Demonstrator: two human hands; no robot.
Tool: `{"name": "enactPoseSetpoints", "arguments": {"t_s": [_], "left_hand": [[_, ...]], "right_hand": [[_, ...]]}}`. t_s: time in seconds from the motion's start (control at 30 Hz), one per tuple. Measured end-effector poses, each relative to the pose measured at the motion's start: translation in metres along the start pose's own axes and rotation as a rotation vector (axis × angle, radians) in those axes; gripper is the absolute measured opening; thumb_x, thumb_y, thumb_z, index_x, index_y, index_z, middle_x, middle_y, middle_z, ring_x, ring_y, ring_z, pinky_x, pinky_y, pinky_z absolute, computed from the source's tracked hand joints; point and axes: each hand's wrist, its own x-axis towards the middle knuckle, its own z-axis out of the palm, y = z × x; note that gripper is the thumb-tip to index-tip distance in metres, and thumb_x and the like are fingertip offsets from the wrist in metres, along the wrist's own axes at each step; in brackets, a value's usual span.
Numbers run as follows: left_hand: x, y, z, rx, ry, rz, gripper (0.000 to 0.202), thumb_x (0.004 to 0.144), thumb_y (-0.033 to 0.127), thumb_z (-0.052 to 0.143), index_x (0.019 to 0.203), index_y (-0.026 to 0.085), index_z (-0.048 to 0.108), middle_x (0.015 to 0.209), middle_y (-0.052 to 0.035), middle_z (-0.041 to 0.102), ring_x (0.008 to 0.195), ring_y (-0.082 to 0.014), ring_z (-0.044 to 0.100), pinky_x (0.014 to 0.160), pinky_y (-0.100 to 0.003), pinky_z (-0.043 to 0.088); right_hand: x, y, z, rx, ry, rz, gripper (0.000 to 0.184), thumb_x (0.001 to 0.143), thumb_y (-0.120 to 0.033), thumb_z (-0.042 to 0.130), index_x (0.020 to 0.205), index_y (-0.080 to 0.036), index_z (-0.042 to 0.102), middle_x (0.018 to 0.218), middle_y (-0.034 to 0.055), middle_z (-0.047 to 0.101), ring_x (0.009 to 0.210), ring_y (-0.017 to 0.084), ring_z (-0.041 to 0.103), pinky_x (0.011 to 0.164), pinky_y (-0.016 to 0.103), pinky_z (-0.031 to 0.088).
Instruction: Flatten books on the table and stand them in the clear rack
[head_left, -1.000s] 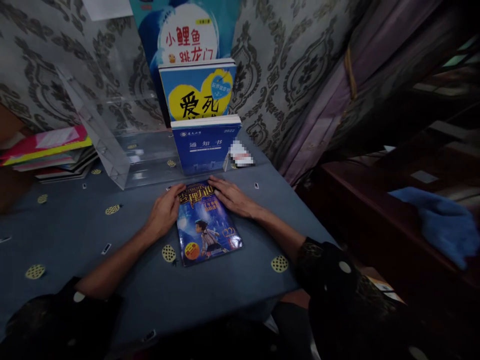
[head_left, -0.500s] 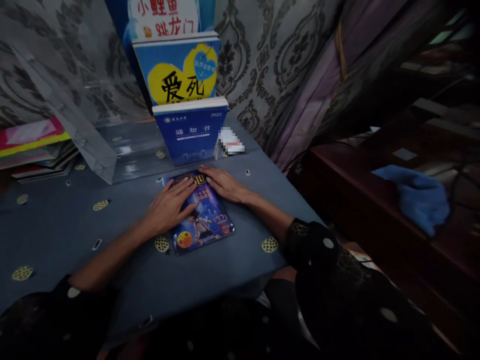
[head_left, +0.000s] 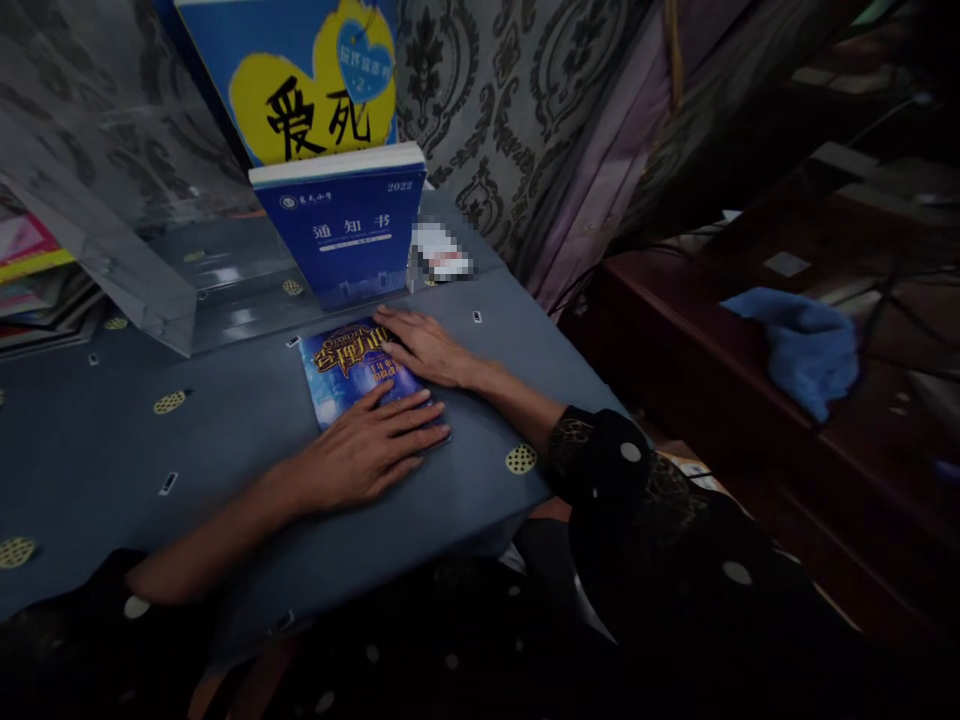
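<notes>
A blue picture book (head_left: pixel 341 362) lies flat on the grey-blue tablecloth (head_left: pixel 112 450). My left hand (head_left: pixel 371 450) lies open and flat across the book's lower half, fingers stretched to the right. My right hand (head_left: pixel 425 347) rests open on the book's upper right corner. Just behind the book stands a clear acrylic rack (head_left: pixel 142 290) holding a dark blue book marked 2022 (head_left: pixel 345 240) and, behind it, a blue book with a yellow heart (head_left: pixel 300 85).
A stack of colourful books (head_left: pixel 34 285) lies at the far left. Patterned wall and a curtain (head_left: pixel 592 140) close the back. To the right stands a dark wooden bench (head_left: pixel 750 400) with a blue cloth (head_left: pixel 799 345). The table's front edge is near my lap.
My left hand slid from the book's left edge down over its lower half. The right hand stayed at the upper right corner. The view shifted so everything moved up and left.
</notes>
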Motion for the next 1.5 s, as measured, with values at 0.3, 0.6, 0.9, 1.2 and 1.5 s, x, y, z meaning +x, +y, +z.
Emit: {"name": "enactPoseSetpoints", "arguments": {"t_s": [0.3,0.6,0.9,1.2,1.5], "left_hand": [[0.001,0.005,0.000,0.070,-0.018,0.001,0.043,0.105,0.030,0.040,0.147,0.027,0.049,0.154,-0.0043,0.049,0.148,-0.0213,0.038,0.125,-0.052,0.023],[-0.005,-0.011,-0.007,0.048,0.198,-0.002,0.034,0.103,0.030,0.047,0.132,0.021,0.063,0.135,-0.0068,0.067,0.131,-0.0204,0.058,0.116,-0.045,0.041],[-0.049,-0.083,-0.043,0.136,0.460,-0.381,0.035,0.103,0.037,0.042,0.103,0.021,0.073,0.105,-0.0086,0.075,0.098,-0.0237,0.069,0.093,-0.044,0.055],[-0.054,-0.090,-0.038,0.121,0.436,-0.378,0.038,0.103,0.040,0.040,0.107,0.021,0.073,0.110,-0.0090,0.075,0.105,-0.0237,0.069,0.096,-0.043,0.055],[-0.046,-0.100,-0.035,0.178,0.378,-0.324,0.038,0.104,0.038,0.040,0.116,0.020,0.071,0.119,-0.0103,0.073,0.108,-0.0253,0.068,0.097,-0.046,0.054]], "right_hand": [[-0.002,-0.006,0.002,-0.029,-0.013,0.049,0.052,0.104,-0.035,0.037,0.150,-0.013,0.043,0.161,0.0159,0.038,0.150,0.027,0.035,0.122,0.055,0.028],[-0.005,-0.007,0.001,-0.014,-0.002,0.045,0.052,0.103,-0.036,0.038,0.149,-0.014,0.045,0.160,0.0168,0.040,0.148,0.027,0.038,0.121,0.057,0.030],[-0.010,-0.002,-0.002,0.055,0.100,0.026,0.051,0.099,-0.039,0.048,0.144,-0.013,0.051,0.148,0.0194,0.052,0.137,0.031,0.050,0.113,0.055,0.041],[-0.015,-0.009,-0.006,0.023,0.121,0.060,0.043,0.097,-0.030,0.052,0.136,-0.013,0.060,0.132,0.0166,0.065,0.120,0.031,0.060,0.103,0.053,0.048],[-0.022,-0.015,-0.007,0.006,0.106,0.072,0.045,0.098,-0.030,0.049,0.136,-0.008,0.060,0.132,0.0194,0.065,0.119,0.032,0.060,0.103,0.054,0.047]]}}
